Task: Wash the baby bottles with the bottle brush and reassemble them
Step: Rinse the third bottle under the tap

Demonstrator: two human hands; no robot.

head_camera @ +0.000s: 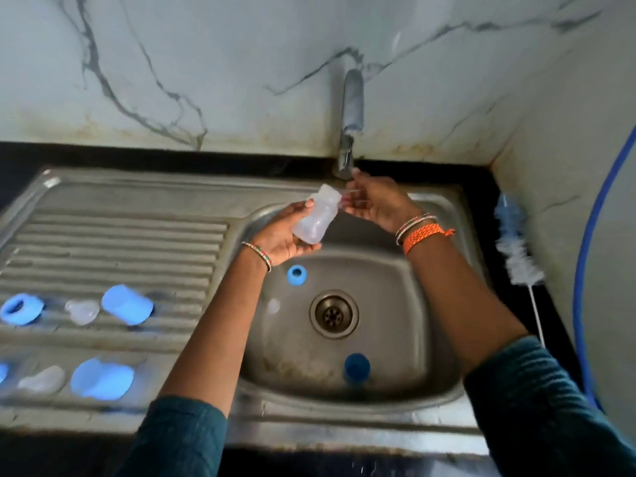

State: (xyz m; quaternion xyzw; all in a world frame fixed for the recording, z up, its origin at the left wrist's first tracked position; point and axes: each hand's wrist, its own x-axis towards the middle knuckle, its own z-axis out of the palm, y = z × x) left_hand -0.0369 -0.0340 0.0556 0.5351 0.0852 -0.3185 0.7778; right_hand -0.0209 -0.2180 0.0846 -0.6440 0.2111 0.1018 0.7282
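Note:
My left hand (pixel 282 235) grips a clear baby bottle (pixel 318 215) over the steel sink (pixel 426 270), its open neck tilted up toward the tap (pixel 347 146). My right hand (pixel 375 201) is just under the spout, palm up and fingers spread, beside the bottle's neck. In the basin lie a blue collar ring (pixel 296 273), a clear nipple (pixel 273 305) and a blue cap (pixel 357 367). The bottle brush (pixel 514 242) lies on the black counter to the right of the sink.
On the ribbed drainboard (pixel 120 232) at left sit several blue caps and rings, such as a cap (pixel 126 304) and a ring (pixel 21 308), with clear nipples (pixel 82 311) between. A blue hose (pixel 592 235) curves down the right wall. The drain (pixel 333 314) is open.

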